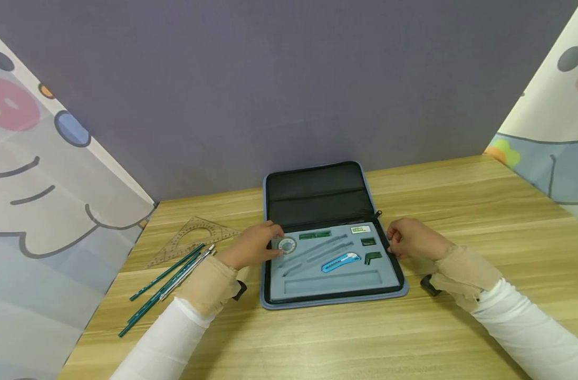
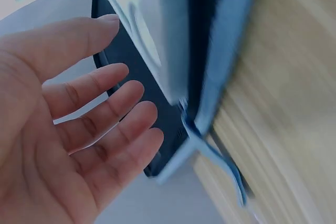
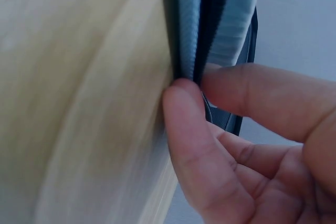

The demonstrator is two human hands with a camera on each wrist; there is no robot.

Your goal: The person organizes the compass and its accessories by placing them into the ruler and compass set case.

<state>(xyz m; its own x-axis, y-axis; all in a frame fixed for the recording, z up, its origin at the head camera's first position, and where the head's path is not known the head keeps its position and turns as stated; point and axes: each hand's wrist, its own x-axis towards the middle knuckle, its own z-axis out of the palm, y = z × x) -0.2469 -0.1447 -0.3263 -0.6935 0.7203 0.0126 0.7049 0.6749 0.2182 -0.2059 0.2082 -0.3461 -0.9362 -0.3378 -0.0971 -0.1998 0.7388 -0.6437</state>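
Note:
A zippered stationery case (image 1: 319,210) lies unfolded, its black lid to the back and a grey foam insert (image 1: 275,287) in front. The insert holds a blue utility knife (image 1: 340,262), a round clear disc (image 1: 287,245), a green strip-shaped piece (image 1: 315,235), a white-and-green eraser (image 1: 360,229) and small dark green pieces (image 1: 373,257). My left hand (image 1: 251,245) hovers at the case's left edge; in the left wrist view its fingers (image 2: 107,111) are loosely extended and hold nothing. At the right edge, my right hand (image 1: 414,238) pinches the zippered rim (image 3: 190,35) between thumb and forefinger.
To the left on the wooden table (image 1: 469,211) lie a clear set square (image 1: 167,250), several green pencils (image 1: 163,285) and a metal drawing compass (image 1: 186,274). A grey panel (image 1: 289,95) stands behind the table, with printed cloths (image 1: 32,221) at the sides.

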